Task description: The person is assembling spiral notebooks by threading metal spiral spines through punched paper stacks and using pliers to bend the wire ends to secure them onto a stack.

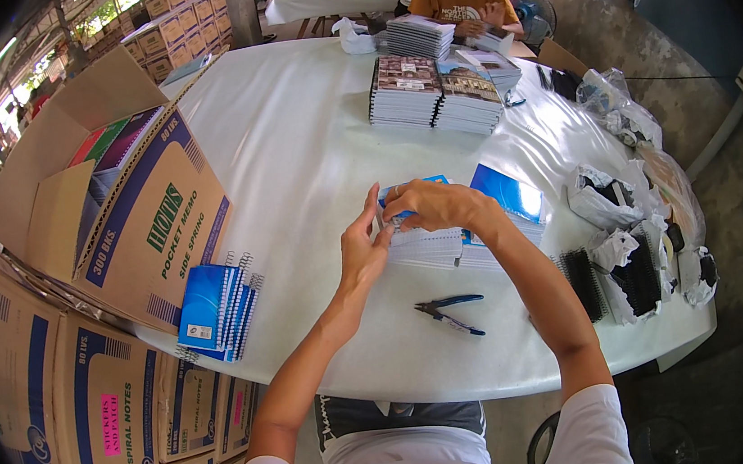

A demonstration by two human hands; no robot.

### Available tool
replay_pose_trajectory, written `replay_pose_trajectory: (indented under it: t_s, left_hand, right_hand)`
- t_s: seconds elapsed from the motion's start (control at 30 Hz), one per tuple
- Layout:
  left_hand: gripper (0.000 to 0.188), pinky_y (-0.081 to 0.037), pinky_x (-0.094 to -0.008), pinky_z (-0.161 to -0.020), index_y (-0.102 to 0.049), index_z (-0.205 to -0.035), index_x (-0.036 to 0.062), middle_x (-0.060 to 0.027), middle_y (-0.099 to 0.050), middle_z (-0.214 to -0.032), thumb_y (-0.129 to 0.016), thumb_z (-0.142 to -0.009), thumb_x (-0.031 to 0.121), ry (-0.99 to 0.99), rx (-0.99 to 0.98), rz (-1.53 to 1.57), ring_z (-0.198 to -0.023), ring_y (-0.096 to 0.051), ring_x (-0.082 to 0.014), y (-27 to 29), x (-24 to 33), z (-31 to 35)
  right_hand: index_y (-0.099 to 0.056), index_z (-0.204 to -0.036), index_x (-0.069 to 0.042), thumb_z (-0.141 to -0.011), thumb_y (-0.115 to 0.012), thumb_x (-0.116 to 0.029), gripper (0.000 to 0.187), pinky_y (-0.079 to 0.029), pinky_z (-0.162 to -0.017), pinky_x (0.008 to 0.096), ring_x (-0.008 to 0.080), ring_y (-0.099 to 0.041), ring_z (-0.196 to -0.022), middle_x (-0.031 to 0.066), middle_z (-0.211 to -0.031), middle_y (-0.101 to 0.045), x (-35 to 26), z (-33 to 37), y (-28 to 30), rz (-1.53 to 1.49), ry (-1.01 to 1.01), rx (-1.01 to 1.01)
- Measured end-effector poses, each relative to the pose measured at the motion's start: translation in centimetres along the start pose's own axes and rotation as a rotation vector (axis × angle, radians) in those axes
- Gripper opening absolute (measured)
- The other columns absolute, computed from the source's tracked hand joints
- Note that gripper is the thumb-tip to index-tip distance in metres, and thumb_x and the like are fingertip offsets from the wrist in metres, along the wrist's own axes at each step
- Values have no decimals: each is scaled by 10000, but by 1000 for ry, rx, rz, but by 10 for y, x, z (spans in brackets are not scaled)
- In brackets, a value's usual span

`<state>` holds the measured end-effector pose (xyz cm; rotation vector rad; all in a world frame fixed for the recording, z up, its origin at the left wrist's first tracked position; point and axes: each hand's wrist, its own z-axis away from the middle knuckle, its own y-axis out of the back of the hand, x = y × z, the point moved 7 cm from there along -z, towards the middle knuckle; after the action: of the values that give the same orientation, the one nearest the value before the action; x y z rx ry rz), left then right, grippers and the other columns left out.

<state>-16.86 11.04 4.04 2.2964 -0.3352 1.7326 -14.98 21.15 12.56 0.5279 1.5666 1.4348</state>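
Observation:
Above a stack of small punched paper pads [428,250], both my hands meet at the middle of the table. My left hand [365,243] is closed round the left edge of a small blue-covered notebook [428,182]. My right hand [434,205] bends over the same notebook with its fingers pinched; they hide most of it. Just right of them stands another stack of blue-covered pads [507,192]. Cutting pliers [451,314] with dark handles lie apart on the table, nearer to me. Wire-bound blue notebooks [216,308] are piled at the left edge.
A large open carton [149,224] holding notebooks stands at the left, with more cartons [105,409] stacked below. Black binding combs [634,272] in torn wrapping line the right side. Bound books [429,90] sit farther back, near a seated person [465,5] handling papers.

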Motion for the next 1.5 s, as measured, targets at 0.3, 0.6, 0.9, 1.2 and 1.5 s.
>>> replay_pose_trajectory:
  t_s: [0.3, 0.6, 0.9, 1.2, 1.5]
  left_hand:
    - [756, -302, -370, -1156, -348, -1524, 179, -170, -425, -1511, -577, -866, -115, -22, -12, 27, -1410, -392, -268, -2, 5, -3]
    - [791, -321, -358, -1144, -338, -1528, 172, -180, -471, -1475, -578, -843, -142, -59, -14, 49, -1384, -427, -246, -2, 4, -6]
    - [793, -372, -311, -1097, -333, -1532, 153, -182, -478, -1467, -537, -838, -172, 21, -57, 153, -1364, -460, -269, -4, 16, -11]
    - [942, -249, -472, -1171, -216, -1550, 57, -226, -264, -1579, -788, -814, 193, -232, 58, -41, -1477, -236, -352, 0, 42, 5]
    - [828, -215, -607, -1120, -377, -1463, 20, -215, -337, -1534, -786, -743, 52, -746, 72, -811, -1424, -284, -465, -63, 113, 50]
  right_hand:
    - [-698, -1096, -60, -839, -708, -52, 257, -507, -878, 425, 338, -626, -1033, 92, -1151, -664, 5, -2, 1, -26, 42, 17]
    - [-705, -1087, -65, -821, -710, -31, 268, -506, -890, 434, 349, -624, -1035, 106, -1152, -663, 3, -3, 5, -38, 58, 3]
    - [-719, -1046, -61, -816, -702, -42, 232, -503, -905, 421, 350, -627, -1016, 137, -1105, -674, 2, -5, 8, -111, 76, -16]
    - [-586, -1266, -63, -813, -637, -30, 457, -550, -714, 425, 376, -669, -830, 203, -1055, -679, 7, 12, 20, 286, 126, 472]
    - [-634, -1160, 44, -914, -608, -13, 254, -518, -684, 260, 79, -608, -764, 55, -839, -664, -30, 135, 59, -523, -342, 1358]
